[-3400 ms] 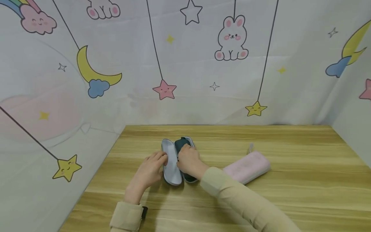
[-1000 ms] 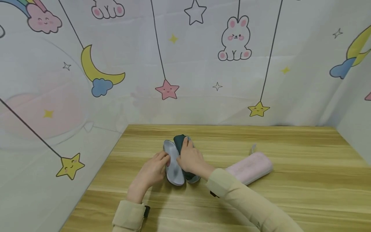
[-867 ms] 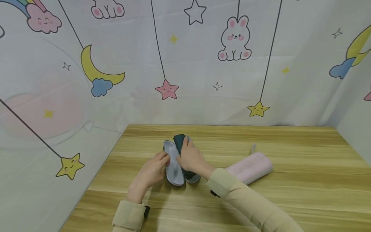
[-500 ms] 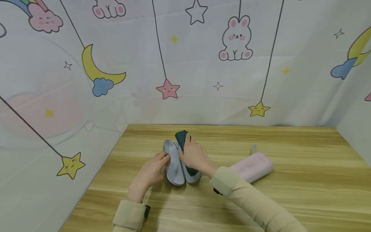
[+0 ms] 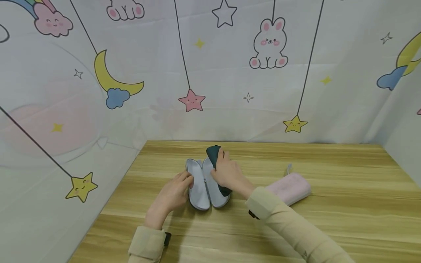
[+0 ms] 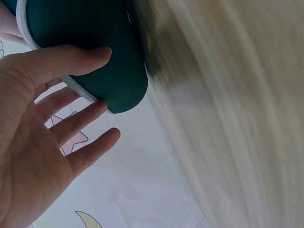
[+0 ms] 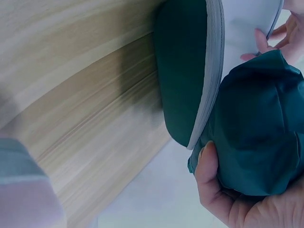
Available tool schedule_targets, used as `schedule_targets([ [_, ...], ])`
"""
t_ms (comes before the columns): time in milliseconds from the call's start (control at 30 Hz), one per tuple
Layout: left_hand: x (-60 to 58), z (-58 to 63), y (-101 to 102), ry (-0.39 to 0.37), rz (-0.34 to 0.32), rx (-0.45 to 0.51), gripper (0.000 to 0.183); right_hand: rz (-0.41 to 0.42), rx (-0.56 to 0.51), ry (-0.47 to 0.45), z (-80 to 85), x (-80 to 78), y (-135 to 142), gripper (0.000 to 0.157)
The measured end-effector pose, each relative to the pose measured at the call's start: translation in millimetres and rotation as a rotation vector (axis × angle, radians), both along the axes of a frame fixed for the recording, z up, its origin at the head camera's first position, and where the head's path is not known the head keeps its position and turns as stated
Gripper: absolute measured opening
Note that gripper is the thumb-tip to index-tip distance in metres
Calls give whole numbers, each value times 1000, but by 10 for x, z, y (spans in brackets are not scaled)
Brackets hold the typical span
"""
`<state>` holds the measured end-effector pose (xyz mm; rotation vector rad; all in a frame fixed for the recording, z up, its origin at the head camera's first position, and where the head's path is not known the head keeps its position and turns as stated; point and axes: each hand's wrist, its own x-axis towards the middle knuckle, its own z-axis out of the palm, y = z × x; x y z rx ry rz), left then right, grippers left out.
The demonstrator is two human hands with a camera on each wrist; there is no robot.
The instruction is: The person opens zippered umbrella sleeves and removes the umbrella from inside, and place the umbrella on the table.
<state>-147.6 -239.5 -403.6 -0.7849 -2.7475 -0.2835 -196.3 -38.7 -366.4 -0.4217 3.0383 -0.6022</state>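
Note:
In the head view, my left hand (image 5: 174, 195) pinches the left half of an open zip case (image 5: 198, 190). The case is dark green outside with a pale grey lining. In the left wrist view, the thumb (image 6: 85, 59) lies on the green shell and fingers reach over the rim. My right hand (image 5: 230, 175) grips a dark green compact folded umbrella (image 7: 261, 128) with a crumpled fabric surface. It is tilted over the right half of the case, its lower end near that half's rim. The hand hides the umbrella's middle.
A closed pale pink case (image 5: 291, 188) with a small grey loop lies right of the hands, partly behind the right sleeve (image 5: 286, 223). The wooden table (image 5: 345, 204) meets a white printed curtain (image 5: 223, 120) at the back.
My right hand has lifted the umbrella from the case's right half and moved it up and to the right, baring the grey lining. The left hand keeps its hold on the case.

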Motion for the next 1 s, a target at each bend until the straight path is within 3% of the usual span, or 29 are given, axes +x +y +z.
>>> schedule_targets([
  [367, -4, -16, 6, -1, 4, -1, 31, -44, 9, -53, 21, -56, 128, 80],
  [1000, 4, -6, 6, 1, 7, -7, 32, -68, 44, -147, -90, -140, 305, 73],
])
